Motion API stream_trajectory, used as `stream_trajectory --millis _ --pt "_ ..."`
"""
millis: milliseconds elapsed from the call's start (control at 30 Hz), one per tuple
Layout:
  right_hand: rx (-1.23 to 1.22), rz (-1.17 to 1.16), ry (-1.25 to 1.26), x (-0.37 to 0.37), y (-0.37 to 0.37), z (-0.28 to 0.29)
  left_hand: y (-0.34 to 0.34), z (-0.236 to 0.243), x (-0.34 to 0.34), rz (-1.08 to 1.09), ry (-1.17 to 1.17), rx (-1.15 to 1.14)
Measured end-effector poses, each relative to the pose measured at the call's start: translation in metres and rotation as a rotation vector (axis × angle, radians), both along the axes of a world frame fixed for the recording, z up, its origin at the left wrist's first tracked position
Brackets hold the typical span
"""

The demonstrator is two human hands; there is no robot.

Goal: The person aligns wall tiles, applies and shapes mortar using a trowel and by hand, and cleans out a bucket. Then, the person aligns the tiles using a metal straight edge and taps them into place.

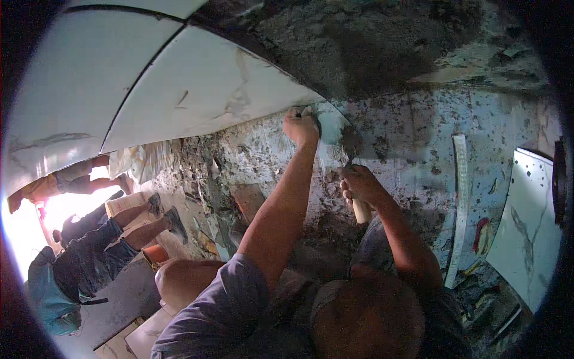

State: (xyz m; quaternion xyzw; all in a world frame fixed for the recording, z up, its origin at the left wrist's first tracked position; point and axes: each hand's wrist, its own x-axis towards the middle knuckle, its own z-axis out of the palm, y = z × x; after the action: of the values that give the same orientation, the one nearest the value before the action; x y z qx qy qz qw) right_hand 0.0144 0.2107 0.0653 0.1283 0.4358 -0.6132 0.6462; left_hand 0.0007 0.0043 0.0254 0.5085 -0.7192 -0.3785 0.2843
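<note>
- Grey sleeve (pixel 218 308), nearest.
- Right hand (pixel 360 184) wraps trowel (pixel 349 159): likely light, stiff; hold its pale handle (pixel 361 212).
- Left hand (pixel 301 127) curls by tile (pixel 209 87); cannot tell its grip.

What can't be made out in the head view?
Head view:
Left hand: anything under the fingers, hidden by the hand.
Wooden-handled tool in right hand: far end, too blurred.
Upper-left white tile: outer part, cut off by dark lens rim.
Lower-right clutter: too dim.
</note>
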Motion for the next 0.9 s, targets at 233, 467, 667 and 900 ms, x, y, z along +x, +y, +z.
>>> stream_trajectory --millis 233,467,667,900 --pt "-0.042 0.148 0.079 0.009 0.042 0.004 0.001 0.008 0.002 0.015 -0.018 0.202" --pt "0.380 0.408 0.599 0.002 0.059 0.024 -0.021 0.031 0.046 -0.163 -0.293 -0.167" --pt "0.627 0.480 1.498 -0.035 0.003 0.081 -0.097 0.044 0.106 0.156 0.096 -0.487" --pt "0.094 -0.568 2.102 -0.059 -0.117 0.193 -0.211 0.174 0.139 0.406 0.464 -0.725"
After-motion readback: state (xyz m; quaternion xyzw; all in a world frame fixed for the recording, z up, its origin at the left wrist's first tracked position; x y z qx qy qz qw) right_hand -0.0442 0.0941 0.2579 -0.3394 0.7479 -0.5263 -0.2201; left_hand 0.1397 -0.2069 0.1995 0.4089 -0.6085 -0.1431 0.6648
